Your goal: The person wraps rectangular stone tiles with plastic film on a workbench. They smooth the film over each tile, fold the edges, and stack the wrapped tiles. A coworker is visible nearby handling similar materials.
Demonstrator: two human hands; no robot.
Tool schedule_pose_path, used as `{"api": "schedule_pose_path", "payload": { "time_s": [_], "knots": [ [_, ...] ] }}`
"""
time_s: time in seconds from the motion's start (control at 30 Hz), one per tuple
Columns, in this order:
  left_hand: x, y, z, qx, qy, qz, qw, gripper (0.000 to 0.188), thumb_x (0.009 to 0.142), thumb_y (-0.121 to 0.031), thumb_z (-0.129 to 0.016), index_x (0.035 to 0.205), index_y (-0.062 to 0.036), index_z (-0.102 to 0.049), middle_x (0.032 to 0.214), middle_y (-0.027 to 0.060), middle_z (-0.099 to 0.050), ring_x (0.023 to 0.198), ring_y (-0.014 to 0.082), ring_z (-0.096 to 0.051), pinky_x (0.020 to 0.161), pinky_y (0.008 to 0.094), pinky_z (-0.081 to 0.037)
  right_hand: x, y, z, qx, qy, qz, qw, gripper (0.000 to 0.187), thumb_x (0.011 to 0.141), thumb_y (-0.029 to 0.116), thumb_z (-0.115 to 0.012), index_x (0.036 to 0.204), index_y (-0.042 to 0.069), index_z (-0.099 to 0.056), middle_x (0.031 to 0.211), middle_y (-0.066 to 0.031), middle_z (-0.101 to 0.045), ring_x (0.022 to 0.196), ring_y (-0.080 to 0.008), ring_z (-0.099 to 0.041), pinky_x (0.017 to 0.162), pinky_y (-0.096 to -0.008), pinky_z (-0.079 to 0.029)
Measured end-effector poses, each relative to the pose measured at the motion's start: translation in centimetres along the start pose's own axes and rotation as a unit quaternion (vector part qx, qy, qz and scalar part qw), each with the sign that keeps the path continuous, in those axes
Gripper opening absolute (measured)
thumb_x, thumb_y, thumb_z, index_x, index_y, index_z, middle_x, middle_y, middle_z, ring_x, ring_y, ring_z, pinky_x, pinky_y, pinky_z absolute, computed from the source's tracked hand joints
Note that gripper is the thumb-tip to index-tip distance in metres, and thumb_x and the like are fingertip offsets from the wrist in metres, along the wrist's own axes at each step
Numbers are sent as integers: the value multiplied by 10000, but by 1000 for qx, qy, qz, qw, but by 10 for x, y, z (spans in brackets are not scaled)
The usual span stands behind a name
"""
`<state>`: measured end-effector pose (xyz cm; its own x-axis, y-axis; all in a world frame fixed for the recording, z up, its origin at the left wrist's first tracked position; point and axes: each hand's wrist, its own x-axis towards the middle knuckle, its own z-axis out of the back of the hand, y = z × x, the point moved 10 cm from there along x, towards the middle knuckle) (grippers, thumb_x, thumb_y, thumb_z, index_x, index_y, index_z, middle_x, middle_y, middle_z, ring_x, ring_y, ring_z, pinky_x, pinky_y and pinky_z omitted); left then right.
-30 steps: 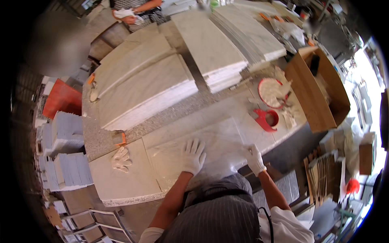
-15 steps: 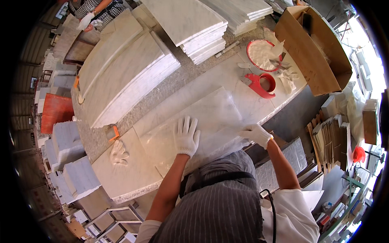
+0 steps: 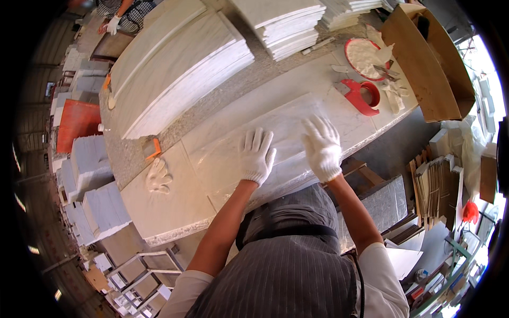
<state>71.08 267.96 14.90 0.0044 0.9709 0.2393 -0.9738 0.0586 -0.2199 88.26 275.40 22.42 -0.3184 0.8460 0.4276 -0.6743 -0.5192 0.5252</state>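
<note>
Both my hands wear white knitted gloves. My left hand [image 3: 256, 156] lies flat, fingers spread, on a pale marble slab covered by clear plastic film [image 3: 289, 117]. My right hand [image 3: 322, 147] is over the film's right part, its fingers stretched out and slightly blurred; I cannot tell whether it presses on the film or hovers just above. Neither hand grips anything. Beyond my right hand sits a red tape dispenser [image 3: 354, 99]. A loose white glove [image 3: 158, 176] rests on the table slabs to the left.
Stacked marble slabs [image 3: 183, 79] stand at the far side. At far right are a red-rimmed tub of white paste [image 3: 362, 59], metal scrapers [image 3: 387, 73] and a cardboard box [image 3: 424, 69]. An orange tool [image 3: 154, 149] lies at left. Another person's gloved hand [image 3: 113, 25] shows at top left.
My right hand has come off the film's near right edge and moved forward and left onto its surface, fingers now extended. My left hand stays flat on the film. The view has shifted a little.
</note>
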Motion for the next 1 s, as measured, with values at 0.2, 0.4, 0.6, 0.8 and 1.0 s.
{"api": "schedule_pose_path", "payload": {
  "time_s": [0.2,0.4,0.6,0.8,1.0],
  "knots": [
    [-11,19,9,-15,50,21,998,488,933,-354,-548,1362,-121,-532,1435,181,-467,1317,412,-415,1099,561,-291,-12,4,-84,-50,121,69,989,408,872,286,-620,1245,121,-630,1328,-115,-570,1255,-337,-489,1107,-490,-311],
    [-173,243,58,125,48,288,948,587,1014,-426,-369,1510,-115,-326,1579,158,-263,1479,326,-171,1191,524,-70,-20,3,-94,-85,167,77,979,460,887,286,-600,1318,128,-572,1395,-127,-516,1316,-332,-426,1134,-482,-275],
    [-297,261,147,224,-10,425,877,515,985,-348,-498,1395,-38,-464,1501,193,-365,1381,373,-325,1123,470,-274,-20,2,-95,-99,135,90,982,447,879,306,-606,1299,153,-595,1361,-109,-544,1284,-316,-455,1121,-479,-292],
    [-323,147,117,-115,-44,425,897,292,927,-138,-597,1181,6,-589,1182,198,-592,1105,349,-571,961,425,-440,-23,2,-97,-122,130,96,979,441,898,315,-593,1318,178,-580,1362,-102,-546,1305,-304,-446,1129,-474,-283],
    [-366,104,24,-355,104,529,764,288,893,-189,-631,1094,18,-627,1064,112,-644,1000,253,-596,888,356,-462,-26,0,-100,-132,130,100,977,439,904,317,-590,1322,185,-576,1386,-89,-527,1311,-305,-440,1130,-473,-280]
  ]
}}
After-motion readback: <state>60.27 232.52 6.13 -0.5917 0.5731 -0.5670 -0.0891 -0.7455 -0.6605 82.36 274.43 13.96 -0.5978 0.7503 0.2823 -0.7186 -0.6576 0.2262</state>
